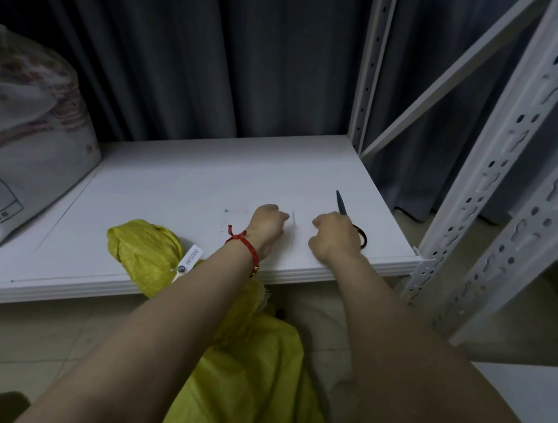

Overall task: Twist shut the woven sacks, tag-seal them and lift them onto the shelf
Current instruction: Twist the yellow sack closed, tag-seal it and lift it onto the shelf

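Observation:
A yellow woven sack [246,373] stands on the floor between my forearms. Its twisted neck [144,252] leans over the white shelf board's [170,179] front edge, and a white numbered tag seal [190,260] hangs on it. My left hand [267,222], with a red cord at the wrist, rests on the shelf with curled fingers. My right hand [335,236] lies beside it, also curled, in front of black scissors [341,204]. A thin pale strip [293,228] lies on the board between the hands. I see nothing held in either hand.
A large white printed sack [18,156] fills the shelf's left end. White perforated uprights [502,166] and a diagonal brace [449,81] stand at the right. Dark curtains [184,46] hang behind. The floor below is tiled.

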